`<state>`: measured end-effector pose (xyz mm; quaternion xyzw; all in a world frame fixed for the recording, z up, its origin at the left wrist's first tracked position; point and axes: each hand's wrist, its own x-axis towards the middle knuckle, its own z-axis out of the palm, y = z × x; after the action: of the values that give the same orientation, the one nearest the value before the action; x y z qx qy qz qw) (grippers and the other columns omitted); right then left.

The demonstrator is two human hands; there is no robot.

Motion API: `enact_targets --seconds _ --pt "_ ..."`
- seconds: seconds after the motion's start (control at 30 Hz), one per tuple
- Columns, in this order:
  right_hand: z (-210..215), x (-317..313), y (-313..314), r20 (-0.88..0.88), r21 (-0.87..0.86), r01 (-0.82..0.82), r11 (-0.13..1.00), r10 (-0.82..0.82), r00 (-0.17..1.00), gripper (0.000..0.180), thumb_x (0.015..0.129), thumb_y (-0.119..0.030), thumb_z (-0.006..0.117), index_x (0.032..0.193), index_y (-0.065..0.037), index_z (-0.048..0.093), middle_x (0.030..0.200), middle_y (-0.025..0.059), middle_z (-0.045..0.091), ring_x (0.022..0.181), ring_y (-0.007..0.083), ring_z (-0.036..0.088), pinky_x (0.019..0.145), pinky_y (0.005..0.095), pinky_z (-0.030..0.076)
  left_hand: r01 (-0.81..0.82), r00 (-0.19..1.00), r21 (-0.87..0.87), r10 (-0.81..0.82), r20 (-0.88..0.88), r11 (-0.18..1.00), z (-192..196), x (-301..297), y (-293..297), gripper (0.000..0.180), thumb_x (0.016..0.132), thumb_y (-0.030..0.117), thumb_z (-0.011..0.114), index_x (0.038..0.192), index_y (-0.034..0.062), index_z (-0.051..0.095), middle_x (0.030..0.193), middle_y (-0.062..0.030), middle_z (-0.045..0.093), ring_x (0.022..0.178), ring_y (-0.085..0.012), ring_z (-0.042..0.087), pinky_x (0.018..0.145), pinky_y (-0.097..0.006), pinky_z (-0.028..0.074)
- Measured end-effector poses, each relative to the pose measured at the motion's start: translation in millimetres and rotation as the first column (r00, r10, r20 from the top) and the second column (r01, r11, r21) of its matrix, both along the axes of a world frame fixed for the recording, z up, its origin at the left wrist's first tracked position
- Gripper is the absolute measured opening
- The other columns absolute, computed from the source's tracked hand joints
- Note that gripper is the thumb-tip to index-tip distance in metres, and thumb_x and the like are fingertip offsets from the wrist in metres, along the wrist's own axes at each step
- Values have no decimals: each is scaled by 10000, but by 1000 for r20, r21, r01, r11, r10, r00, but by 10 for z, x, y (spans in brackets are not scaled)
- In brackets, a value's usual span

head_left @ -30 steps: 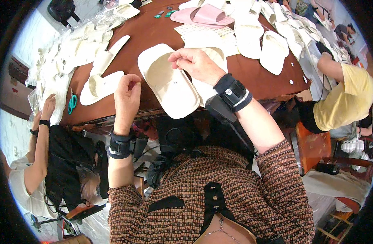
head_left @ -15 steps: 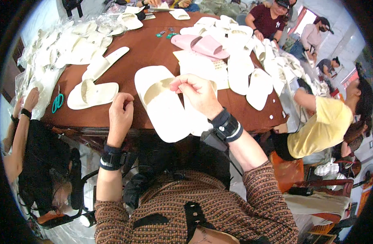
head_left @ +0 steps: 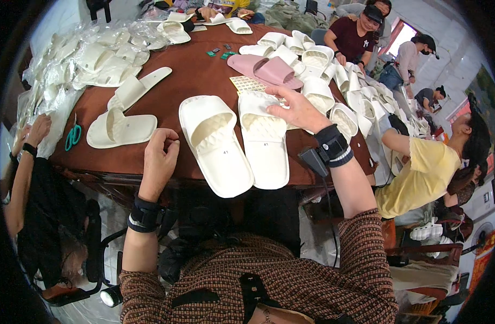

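White slipper (head_left: 265, 151) lies partly under the right hand (head_left: 297, 109), perhaps touching it.

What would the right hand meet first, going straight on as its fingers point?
Most likely the right-hand white slipper of the pair in front: the right hand points left across its toe end. Depth is unclear, so the two may be touching.

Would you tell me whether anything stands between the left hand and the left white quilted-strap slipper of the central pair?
Nothing visible stands between the left hand and that left white quilted-strap slipper; brown tabletop shows in the gap. The right hand is at the other slipper.
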<state>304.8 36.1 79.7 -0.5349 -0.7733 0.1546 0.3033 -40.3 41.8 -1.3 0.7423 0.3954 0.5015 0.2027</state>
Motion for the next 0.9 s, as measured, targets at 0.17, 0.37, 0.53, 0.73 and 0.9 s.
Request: enact_targets --seconds 0.17,0.37,0.53,0.73,0.9 --pt "-60 104 151 64 -168 -57 984 68 996 602 844 -367 663 1287 5 500 1253 176 560 1153 252 530 1002 349 392 141 988 -180 -129 81 974 112 -37 154 299 811 34 627 1093 1 533 965 -61 570 734 -155 542 692 -280 472" --pt "-87 96 239 169 -183 -75 980 106 980 770 794 -507 641 1320 25 460 1299 236 523 1190 344 513 1019 358 390 267 903 -296 -346 -256 917 336 0 434 716 721 135 735 1327 -4 380 1314 -155 441 890 -190 529 781 -308 471" --pt "-52 111 205 234 -136 1 991 32 972 817 706 -552 687 1248 38 525 1236 236 560 1149 339 538 991 362 411 326 879 -391 -429 -211 861 344 46 623 820 673 121 756 1377 -12 358 1034 -79 514 779 -126 534 697 -264 481" --pt "199 368 -197 102 -124 42 991 -29 994 703 714 -492 708 1149 46 580 1099 226 615 1029 318 589 887 358 452 267 912 -370 -358 -201 890 348 26 487 825 645 111 773 1355 -5 369 1134 -137 449 799 -156 561 687 -284 498" --pt "442 592 -629 56 -113 260 959 -255 965 522 706 -440 728 909 34 646 816 144 641 734 209 597 651 342 466 100 931 -207 -165 -325 973 348 -114 189 806 680 181 798 1342 1 375 1159 -189 462 858 -247 579 748 -328 503"
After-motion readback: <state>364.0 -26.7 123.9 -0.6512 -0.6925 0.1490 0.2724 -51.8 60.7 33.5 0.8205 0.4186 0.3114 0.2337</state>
